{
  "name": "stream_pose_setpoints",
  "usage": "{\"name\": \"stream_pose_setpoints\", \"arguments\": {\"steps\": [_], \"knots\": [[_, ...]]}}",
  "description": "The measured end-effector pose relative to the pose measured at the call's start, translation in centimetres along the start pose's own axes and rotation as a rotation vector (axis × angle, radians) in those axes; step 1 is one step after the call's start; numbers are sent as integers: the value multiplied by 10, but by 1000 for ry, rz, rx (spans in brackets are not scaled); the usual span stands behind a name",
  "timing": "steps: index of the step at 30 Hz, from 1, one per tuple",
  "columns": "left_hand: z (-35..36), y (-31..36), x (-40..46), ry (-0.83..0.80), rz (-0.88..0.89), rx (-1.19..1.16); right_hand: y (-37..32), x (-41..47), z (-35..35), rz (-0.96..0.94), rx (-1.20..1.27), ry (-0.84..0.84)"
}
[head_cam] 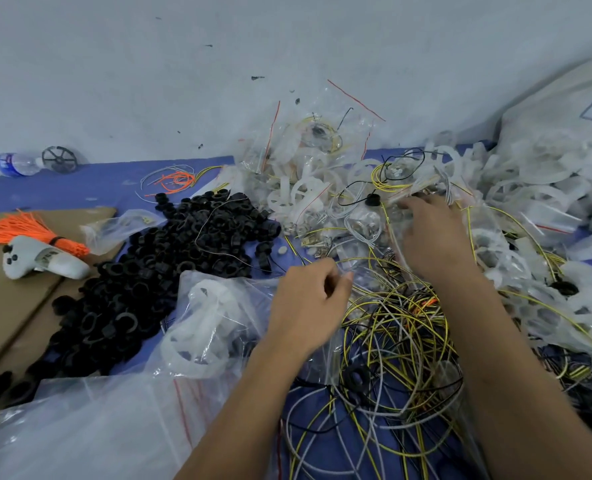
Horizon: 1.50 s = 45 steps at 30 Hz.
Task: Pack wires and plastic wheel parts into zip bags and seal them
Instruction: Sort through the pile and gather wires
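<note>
My left hand (308, 303) is at the centre, its fingers curled and pinching the edge of a clear zip bag (367, 278) that lies over a tangle of yellow, white and black wires (391, 344). My right hand (433, 233) reaches further back into the clear bags and wires; its fingertips are blurred, and what they hold is unclear. White plastic wheel parts (298, 195) are heaped behind and to the right. Another clear bag with a white wheel (204, 327) lies to the left of my left hand.
A large pile of black plastic rings (169, 271) covers the blue mat (62, 188) on the left. Orange cable ties (27, 226), a white controller (41, 261) and cardboard (3, 306) lie at far left. A water bottle (13, 164) rests by the wall. Filled bags (308, 140) sit at the back.
</note>
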<state>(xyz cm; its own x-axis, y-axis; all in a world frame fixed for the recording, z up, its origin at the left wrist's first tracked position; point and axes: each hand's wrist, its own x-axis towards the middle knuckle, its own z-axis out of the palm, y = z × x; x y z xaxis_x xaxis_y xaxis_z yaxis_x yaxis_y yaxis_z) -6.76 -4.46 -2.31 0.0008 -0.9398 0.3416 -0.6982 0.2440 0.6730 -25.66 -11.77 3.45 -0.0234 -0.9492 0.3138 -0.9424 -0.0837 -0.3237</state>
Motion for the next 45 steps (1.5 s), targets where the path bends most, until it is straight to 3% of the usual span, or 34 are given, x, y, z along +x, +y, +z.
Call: {"name": "stream_pose_setpoints", "arguments": {"steps": [4,7,16,22,25,27,35,38,42,45], "knots": [[1,2,-2,-80,-32,144,-2,-2,-1,25,175,67],[2,4,-3,-95,-48,251,-4,-1,-3,-18,207,14],[-6,-11,2,25,-157,281,-34,-12,-13,-263,308,-266],[-19,-15,10,148,-269,-209,-40,-11,-15,-236,482,-80],[-26,-9,16,51,-354,-656,-44,-12,-17,-197,671,-172],[-28,-6,18,28,-383,-813,-47,-13,-15,-195,754,-281],[-37,-11,17,84,-291,-825,-39,-12,-5,-188,704,-435],[-37,-11,18,134,-226,-784,-44,-13,0,-199,676,-339],[-39,-7,22,355,-254,-863,-56,-13,6,-146,766,-98],[-43,-3,25,427,-338,-1070,-67,-17,7,-102,911,-257]]}}
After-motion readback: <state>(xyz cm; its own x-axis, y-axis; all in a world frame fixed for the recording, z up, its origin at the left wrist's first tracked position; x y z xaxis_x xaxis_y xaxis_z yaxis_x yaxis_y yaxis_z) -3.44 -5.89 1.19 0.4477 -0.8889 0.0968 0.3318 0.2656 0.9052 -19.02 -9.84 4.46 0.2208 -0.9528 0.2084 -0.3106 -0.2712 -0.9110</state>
